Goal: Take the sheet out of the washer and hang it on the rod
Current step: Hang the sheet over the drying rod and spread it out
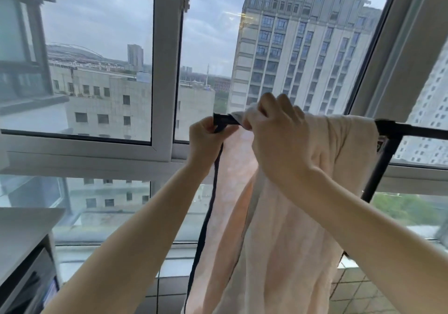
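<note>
Left hand (204, 137) grips the black metal rod's (423, 132) left end; right hand (278, 134) clutches the bunched pale-pink cloth sheet (291, 229), which could slide off there.

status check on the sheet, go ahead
Left hand pinching the sheet by its dark edge, right hand gripping it at the rod. Sheet draped over rod, hanging down. Nothing in the way.

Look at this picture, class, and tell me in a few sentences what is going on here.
A person at a window is hanging a pale pink sheet on a black rod. The sheet already drapes over the rod and hangs down. The right hand grips its bunched top edge at the rod, while the left hand holds the rod's left end.
</note>
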`<action>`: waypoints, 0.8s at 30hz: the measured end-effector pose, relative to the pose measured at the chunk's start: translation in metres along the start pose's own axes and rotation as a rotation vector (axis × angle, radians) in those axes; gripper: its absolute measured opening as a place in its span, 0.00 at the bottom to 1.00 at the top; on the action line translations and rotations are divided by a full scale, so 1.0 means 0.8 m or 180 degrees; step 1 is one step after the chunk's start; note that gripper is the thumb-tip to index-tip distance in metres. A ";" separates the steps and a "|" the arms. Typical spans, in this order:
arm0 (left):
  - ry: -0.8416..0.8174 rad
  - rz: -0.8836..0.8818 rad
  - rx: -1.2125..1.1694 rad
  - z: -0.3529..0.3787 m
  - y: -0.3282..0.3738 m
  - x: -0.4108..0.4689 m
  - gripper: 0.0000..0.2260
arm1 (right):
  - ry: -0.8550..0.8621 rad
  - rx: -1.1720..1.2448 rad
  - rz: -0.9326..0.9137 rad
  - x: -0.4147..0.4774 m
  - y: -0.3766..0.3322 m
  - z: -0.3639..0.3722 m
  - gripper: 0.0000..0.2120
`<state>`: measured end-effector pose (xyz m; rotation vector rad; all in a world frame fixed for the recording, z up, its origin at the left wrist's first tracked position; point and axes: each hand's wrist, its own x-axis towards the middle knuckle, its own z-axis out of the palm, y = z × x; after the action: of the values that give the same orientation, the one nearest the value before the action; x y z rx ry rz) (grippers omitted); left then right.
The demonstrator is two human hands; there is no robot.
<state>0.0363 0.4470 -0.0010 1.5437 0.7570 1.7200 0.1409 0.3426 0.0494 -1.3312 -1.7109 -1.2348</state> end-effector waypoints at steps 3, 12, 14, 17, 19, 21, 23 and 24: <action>-0.0238 0.0137 0.0503 -0.006 -0.037 -0.031 0.17 | -0.0179 0.0131 0.0160 -0.044 -0.009 0.019 0.17; -0.1216 -0.0374 0.0870 -0.059 -0.111 -0.098 0.02 | -0.2029 0.0411 0.0410 -0.163 -0.053 0.054 0.06; -0.1434 -0.0472 0.1102 -0.074 -0.135 -0.119 0.03 | -0.2325 0.0361 0.0252 -0.194 -0.065 0.058 0.06; -0.1607 -0.0713 0.1357 -0.093 -0.169 -0.150 0.06 | -0.2676 0.0542 0.0200 -0.235 -0.083 0.062 0.05; -0.1638 -0.0795 0.1472 -0.102 -0.184 -0.168 0.06 | -0.2928 0.0609 0.0113 -0.249 -0.094 0.063 0.15; -0.1616 -0.0851 0.1526 -0.107 -0.195 -0.184 0.09 | -0.3099 0.0537 -0.0008 -0.259 -0.106 0.070 0.24; -0.1537 -0.0798 0.1596 -0.110 -0.205 -0.196 0.16 | -0.3163 0.0348 0.0015 -0.266 -0.116 0.076 0.28; -0.1507 -0.0820 0.1665 -0.112 -0.210 -0.199 0.16 | -0.3285 0.0328 0.0098 -0.269 -0.118 0.076 0.23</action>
<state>-0.0254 0.4194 -0.2398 1.9931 1.1436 0.9482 0.1161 0.3178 -0.1907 -2.1056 -2.3349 -0.3842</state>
